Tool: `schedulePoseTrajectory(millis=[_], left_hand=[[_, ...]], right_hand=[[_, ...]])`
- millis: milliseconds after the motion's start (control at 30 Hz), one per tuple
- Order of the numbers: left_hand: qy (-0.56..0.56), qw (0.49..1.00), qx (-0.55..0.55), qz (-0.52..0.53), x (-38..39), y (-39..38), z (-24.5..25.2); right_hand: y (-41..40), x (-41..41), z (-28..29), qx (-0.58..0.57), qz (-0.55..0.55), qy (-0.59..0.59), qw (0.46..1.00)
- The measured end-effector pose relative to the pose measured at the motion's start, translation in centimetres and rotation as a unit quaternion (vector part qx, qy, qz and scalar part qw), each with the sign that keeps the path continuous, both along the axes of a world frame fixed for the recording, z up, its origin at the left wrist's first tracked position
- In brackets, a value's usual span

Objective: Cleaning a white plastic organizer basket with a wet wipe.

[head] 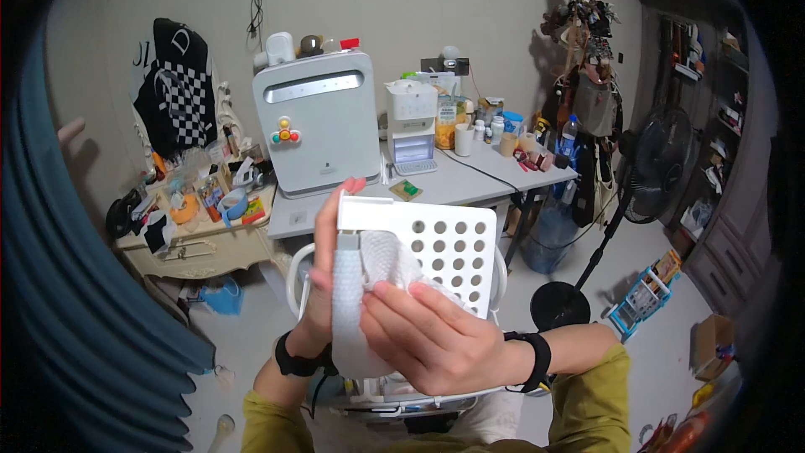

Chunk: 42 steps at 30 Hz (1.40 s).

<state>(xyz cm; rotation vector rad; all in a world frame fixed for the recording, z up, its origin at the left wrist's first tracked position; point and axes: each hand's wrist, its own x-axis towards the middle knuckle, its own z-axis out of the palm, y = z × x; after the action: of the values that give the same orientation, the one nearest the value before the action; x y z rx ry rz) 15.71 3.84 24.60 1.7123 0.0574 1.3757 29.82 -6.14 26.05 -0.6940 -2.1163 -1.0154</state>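
A white plastic basket or bin [456, 214] with rows of round holes in one side is held up in front of me. My left hand [323, 264] grips its left edge, with the fingertips showing above the top corner. My right hand [434, 333] pinches a white textured cloth or wipe [385, 257] against the inside of that left edge. Part of the cloth hangs into the basket, under my fingers. My right hand hides the lower part of the basket. Below my hands is a white-framed trolley [402, 408] with small items in it.
Across the way stands a desk [352, 211] with a white boxy appliance [321, 138], a white dispenser [412, 119], bottles and cups. A cluttered cream vanity [207, 258] is at left, beside a blue curtain [94, 289]. At right are a black standing fan [654, 163] and a blue toy cart [638, 302].
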Motion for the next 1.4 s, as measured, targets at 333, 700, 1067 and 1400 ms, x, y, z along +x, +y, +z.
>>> schedulePoseTrajectory(millis=[333,700,1067,1400], left_hand=[[-0.020,0.993,-0.116,-0.014,-0.6,1.8,-2.4],[-0.009,0.994,-0.052,0.096,1.2,1.2,-5.7],[0.088,0.990,-0.048,0.101,1.3,0.5,-5.3],[0.176,0.970,0.069,0.150,0.3,0.3,-6.4]], right_hand=[[3.7,0.8,-7.2,-0.028,0.015,-0.037,0.999],[1.8,3.6,-8.9,-0.298,0.316,0.262,0.862],[2.5,10.1,-4.6,-0.224,0.171,0.629,0.724],[-1.8,2.8,-4.5,-0.479,0.007,0.066,0.875]])
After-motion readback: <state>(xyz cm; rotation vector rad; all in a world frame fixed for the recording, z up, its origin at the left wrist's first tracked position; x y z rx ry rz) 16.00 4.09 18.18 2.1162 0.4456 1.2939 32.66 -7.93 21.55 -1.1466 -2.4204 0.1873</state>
